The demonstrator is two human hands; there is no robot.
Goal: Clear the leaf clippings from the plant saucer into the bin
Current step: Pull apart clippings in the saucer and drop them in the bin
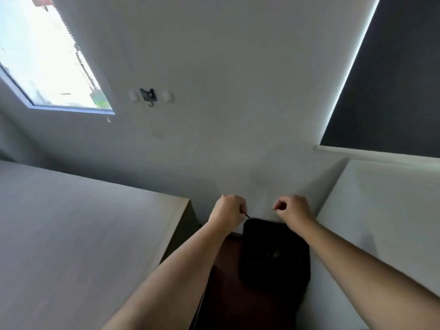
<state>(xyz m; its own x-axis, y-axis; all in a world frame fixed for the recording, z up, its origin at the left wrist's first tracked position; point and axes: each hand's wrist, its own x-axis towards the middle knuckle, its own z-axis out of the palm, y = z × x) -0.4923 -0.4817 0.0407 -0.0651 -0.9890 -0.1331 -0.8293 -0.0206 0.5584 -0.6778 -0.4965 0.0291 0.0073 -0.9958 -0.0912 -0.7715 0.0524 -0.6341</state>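
A black bin (273, 258) stands on the dark floor between two pieces of furniture, right under my hands. My left hand (228, 210) hovers over the bin's far left rim with its fingers curled, and a thin dark clipping (246, 215) sticks out of the fist. My right hand (294, 210) hovers over the far right rim, fingers curled with the thumb against them; nothing shows in it. The plant saucer is out of view.
A pale wooden desk top (83, 234) fills the left, its edge close to my left forearm. A white surface (381, 222) rises on the right. Ahead are a grey wall with a small black hook (148, 95), a bright window (47, 63) and a dark blind (392, 79).
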